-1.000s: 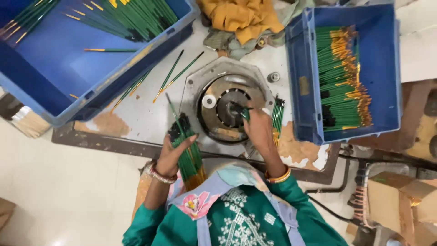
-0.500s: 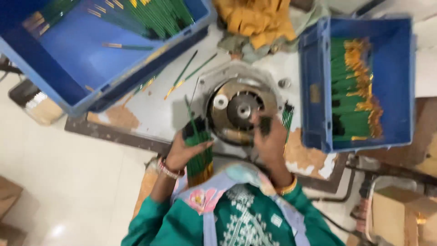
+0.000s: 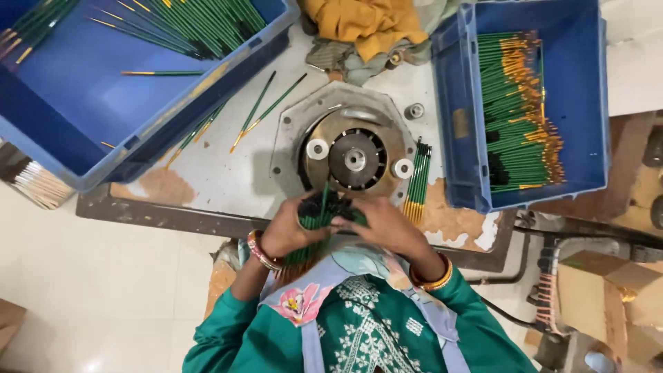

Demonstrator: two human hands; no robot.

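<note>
At the near edge of the desk (image 3: 228,176), just in front of the round metal machine head (image 3: 354,158), the left hand (image 3: 293,231) is clenching a bundle of green brushes (image 3: 319,215) while the right hand (image 3: 383,224) is closing its grip on the same bundle's tips. A small finished batch (image 3: 417,181) is lying beside the machine. Judging by the right blue crate (image 3: 587,103) holding neat rows and the left blue crate (image 3: 83,103) holding loose ones, the work is looking partway through.

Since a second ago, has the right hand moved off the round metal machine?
Yes. The right hand has pulled back from the round metal machine toward the body, and now meets the left hand at the bundle of green brushes.
</note>
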